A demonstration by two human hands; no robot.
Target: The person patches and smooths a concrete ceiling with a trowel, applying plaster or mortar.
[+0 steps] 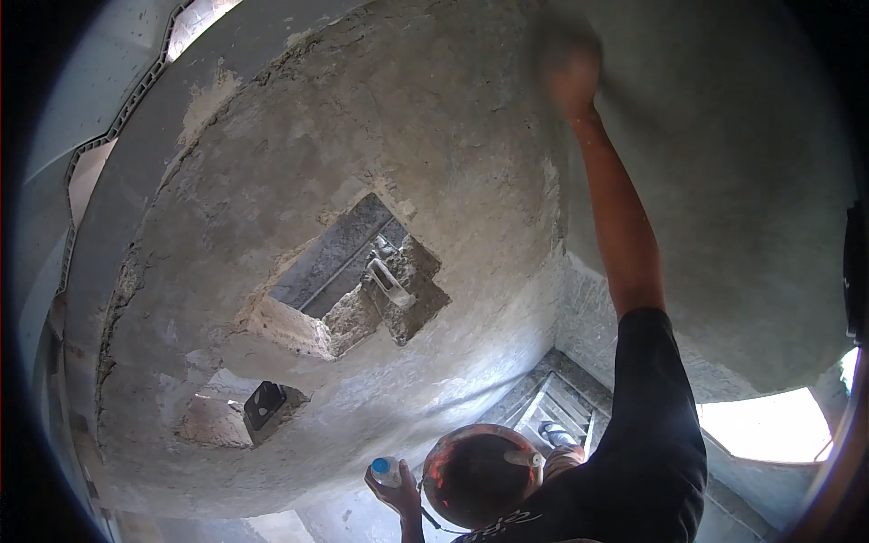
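The grey plastered wall point(724, 181) is smoothed around the raised right hand point(572, 72), whose grip is blurred and cannot be told. Left of it, rough patches and an open recess point(353, 271) are seen unfinished. Far below, a blue-capped bottle point(385, 471) is gripped by the left hand point(400, 496).

No readable text, label, brand, number or sign is showing anywhere; pale lettering is running along the bottom of the black short-sleeved shirt point(656, 425), but it is lying too small and cut off by the frame edge to make out; the small clear plastic bottle with a blue cap point(386, 471) is bearing a white band, and nothing on it is reading clearly either.
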